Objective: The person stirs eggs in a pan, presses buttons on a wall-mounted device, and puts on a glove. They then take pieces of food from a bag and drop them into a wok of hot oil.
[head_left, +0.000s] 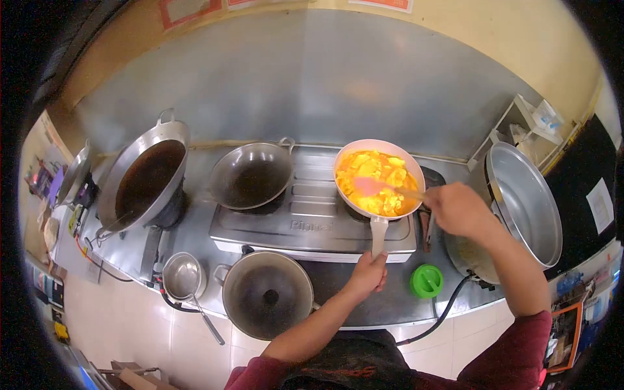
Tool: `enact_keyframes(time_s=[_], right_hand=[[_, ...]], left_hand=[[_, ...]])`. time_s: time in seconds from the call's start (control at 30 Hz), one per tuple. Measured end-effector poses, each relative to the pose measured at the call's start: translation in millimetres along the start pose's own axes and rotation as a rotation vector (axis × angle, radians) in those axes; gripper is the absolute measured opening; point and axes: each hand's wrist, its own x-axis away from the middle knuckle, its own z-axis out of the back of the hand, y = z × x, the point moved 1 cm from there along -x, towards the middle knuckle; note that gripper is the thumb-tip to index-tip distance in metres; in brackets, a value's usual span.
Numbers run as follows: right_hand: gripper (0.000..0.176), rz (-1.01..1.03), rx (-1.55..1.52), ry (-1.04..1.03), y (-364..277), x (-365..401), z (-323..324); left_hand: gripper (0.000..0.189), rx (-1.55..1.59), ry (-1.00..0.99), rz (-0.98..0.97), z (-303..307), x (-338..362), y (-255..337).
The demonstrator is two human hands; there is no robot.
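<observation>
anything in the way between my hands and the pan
Nothing visible. The left hand grips the handle of the pan, and the right hand holds a spatula with its blade in the food.

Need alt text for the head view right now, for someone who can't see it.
The left hand grips the handle of a white pan of yellow food on the stove, while the right hand holds a pink spatula in it. A metal wok sits beside it.
</observation>
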Motion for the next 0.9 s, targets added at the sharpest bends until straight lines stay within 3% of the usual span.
enact_keyframes(time_s=[0.1, 0.17, 0.27, 0.33, 0.43, 0.5, 0.57, 0.63, 0.73, 0.9], right_hand=[[0.025, 0.120, 0.053, -0.032, -17, -25, -52], [0.026, -0.048, -0.093, -0.079, -52, -48, -58], [0.024, -0.038, -0.146, 0.149, -50, -101, -107], [0.023, -0.177, -0.190, 0.202, -43, -125, -112], [0.020, -0.172, -0.025, 0.198, -12, -136, -96], [0.019, -0.300, -0.101, 0.251, 5, -117, -62], [0.020, -0.267, 0.059, 0.233, 39, -103, -44], [0.023, -0.309, 0.080, 0.094, 8, -60, 23], [0.026, -0.393, 0.135, 0.162, 42, -79, -24], [0.032, -0.436, 0.050, 0.103, 69, -138, -106]], left_hand=[[0.027, 0.006, 0.026, -0.011, -1, -1, -2], [0.028, -0.017, 0.035, -0.012, -2, -3, -6], [0.029, -0.087, 0.031, -0.031, 3, -17, -17], [0.029, -0.137, 0.051, -0.026, 0, -14, -18], [0.033, -0.144, 0.108, -0.003, -5, -5, -9], [0.036, -0.065, 0.125, 0.001, -5, -7, -8], [0.029, -0.064, 0.087, -0.009, -2, -13, -10], [0.027, -0.055, 0.064, -0.002, 0, -14, -12], [0.028, -0.059, 0.043, -0.001, -1, -13, -10], [0.028, -0.098, 0.062, -0.046, -2, -11, -7]])
